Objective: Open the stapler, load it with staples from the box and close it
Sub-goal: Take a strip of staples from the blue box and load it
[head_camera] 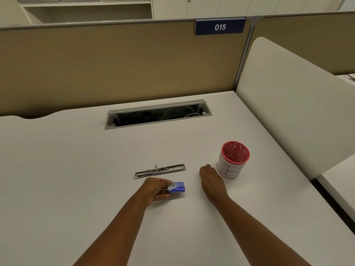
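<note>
A metal stapler (pixel 160 170) lies opened out flat on the white desk, stretched left to right. Just in front of it sits a small blue staple box (pixel 177 187), its inner tray pulled partly out on the left side. My left hand (pixel 156 190) grips that left end of the box, thumb and fingers around it. My right hand (pixel 210 179) rests on the desk to the right of the box, fingers curled down, holding nothing; it sits close beside the cup.
A pink-rimmed cup (pixel 232 159) wrapped in white paper marked "B" stands at the right. An open cable slot (pixel 157 114) lies further back in the desk. A tan partition (pixel 115 64) closes the back and a white divider (pixel 299 104) the right.
</note>
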Tool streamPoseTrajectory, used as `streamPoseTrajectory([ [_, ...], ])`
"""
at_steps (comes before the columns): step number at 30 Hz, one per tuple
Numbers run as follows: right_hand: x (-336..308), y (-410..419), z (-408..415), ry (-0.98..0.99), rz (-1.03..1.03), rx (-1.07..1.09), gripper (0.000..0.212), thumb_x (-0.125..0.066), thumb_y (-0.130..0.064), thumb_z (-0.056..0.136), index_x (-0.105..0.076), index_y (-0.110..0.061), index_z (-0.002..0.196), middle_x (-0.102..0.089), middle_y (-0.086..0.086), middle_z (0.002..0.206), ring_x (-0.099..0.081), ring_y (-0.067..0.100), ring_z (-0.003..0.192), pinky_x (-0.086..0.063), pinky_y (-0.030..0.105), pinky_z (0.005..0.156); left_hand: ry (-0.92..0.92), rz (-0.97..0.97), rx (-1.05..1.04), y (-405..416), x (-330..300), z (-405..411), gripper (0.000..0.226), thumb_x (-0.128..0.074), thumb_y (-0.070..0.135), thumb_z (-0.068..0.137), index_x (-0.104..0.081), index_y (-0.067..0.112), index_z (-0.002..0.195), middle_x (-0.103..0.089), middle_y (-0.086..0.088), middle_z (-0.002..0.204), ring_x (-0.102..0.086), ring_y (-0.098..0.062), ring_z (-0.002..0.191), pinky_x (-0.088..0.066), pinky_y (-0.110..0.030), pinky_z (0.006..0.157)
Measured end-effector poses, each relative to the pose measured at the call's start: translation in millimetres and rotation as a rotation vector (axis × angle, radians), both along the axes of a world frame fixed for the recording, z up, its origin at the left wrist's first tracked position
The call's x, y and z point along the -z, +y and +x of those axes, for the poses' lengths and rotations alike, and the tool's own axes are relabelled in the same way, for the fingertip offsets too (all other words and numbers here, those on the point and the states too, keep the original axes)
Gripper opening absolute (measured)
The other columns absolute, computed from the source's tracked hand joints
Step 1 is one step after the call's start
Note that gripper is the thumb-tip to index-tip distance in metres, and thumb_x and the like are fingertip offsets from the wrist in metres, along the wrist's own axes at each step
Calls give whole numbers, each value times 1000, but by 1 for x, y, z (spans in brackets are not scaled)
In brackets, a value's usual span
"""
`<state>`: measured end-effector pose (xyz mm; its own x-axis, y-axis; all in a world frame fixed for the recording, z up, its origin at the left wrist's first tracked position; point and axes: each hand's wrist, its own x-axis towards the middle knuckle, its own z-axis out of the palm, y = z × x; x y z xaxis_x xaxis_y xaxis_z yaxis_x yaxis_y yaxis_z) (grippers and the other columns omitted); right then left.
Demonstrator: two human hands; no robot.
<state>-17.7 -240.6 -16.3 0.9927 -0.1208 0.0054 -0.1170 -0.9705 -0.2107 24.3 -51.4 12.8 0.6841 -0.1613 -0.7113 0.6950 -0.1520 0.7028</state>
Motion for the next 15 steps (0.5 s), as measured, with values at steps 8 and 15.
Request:
streamPoseTrajectory([
  [8,-85,-11,13,-610,46,138,6,-63,0,82,-63,-5,78,-64,15,72,-57,32,62,-41,33,53,0,-35,-47,-4,-7,0,5,-66,2,80,-65,3,75,-65,-12,76,-63,-19,67,-56,-24,43],
  [15,-89,-71,8,-223,9,399,23,-47,-15,93,-64,-9,108,-58,14,116,-45,33,110,-38,42,86,-23,-52,-84,-8,-8,-3,7,-66,0,79,-63,2,74,-66,-11,74,-66,-13,45,-57,-24,45],
])
